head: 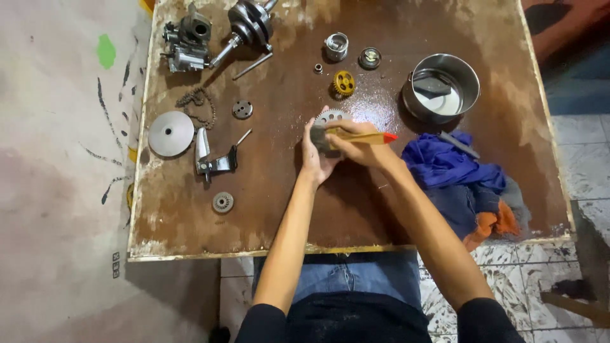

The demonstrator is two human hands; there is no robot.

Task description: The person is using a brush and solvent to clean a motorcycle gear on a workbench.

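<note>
Overhead: worn brown board (330,216) over tiled floor (572,133) | left hand (314,155) cupped round perforated gear (330,118) | right hand (359,143) clenched on wooden-handled brush (356,137), bristles touching gear

Board (279,209): worn brown wood, wet gloss near pot (470,76). Pot: shiny steel. Gear (330,117): dull grey metal. Brush (356,137): wooden handle, red tip. Rags (445,166): crumpled blue cloth.

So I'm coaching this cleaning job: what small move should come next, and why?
Probably turn the gear a little in the left hand, since the brush in the right hand covers only its lower part and the upper holes stay unbrushed.
</note>
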